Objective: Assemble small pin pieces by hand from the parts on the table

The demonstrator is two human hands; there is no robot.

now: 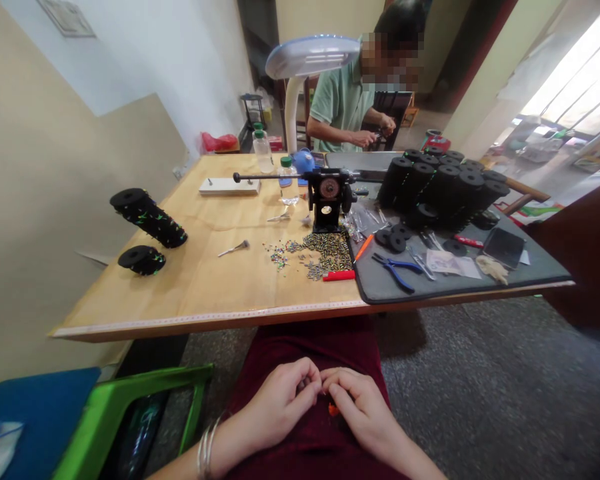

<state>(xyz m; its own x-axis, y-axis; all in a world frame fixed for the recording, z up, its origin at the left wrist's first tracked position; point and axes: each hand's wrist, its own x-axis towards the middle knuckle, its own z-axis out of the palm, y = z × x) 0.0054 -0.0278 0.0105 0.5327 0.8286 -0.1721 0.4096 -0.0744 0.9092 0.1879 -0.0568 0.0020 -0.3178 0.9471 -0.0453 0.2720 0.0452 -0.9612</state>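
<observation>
Both my hands rest in my lap over dark red cloth, below the table's front edge. My left hand (pixel 280 400) has its fingers curled, the tips pinched together against the right hand's. My right hand (pixel 357 407) is also curled, and a small orange bit (pixel 333 409) shows under its fingers. What the fingertips pinch is too small to make out. Bangles circle my left wrist.
A wooden table (pixel 205 287) bears a black hand-crank winder (pixel 329 200), a heap of small beads (pixel 320 252), a red lighter (pixel 339 275), blue pliers (pixel 397 267) on a grey mat, black spools (pixel 147 217) and stacked black rolls (pixel 443 180). A person sits working across the table. A green chair (pixel 130 407) stands at my left.
</observation>
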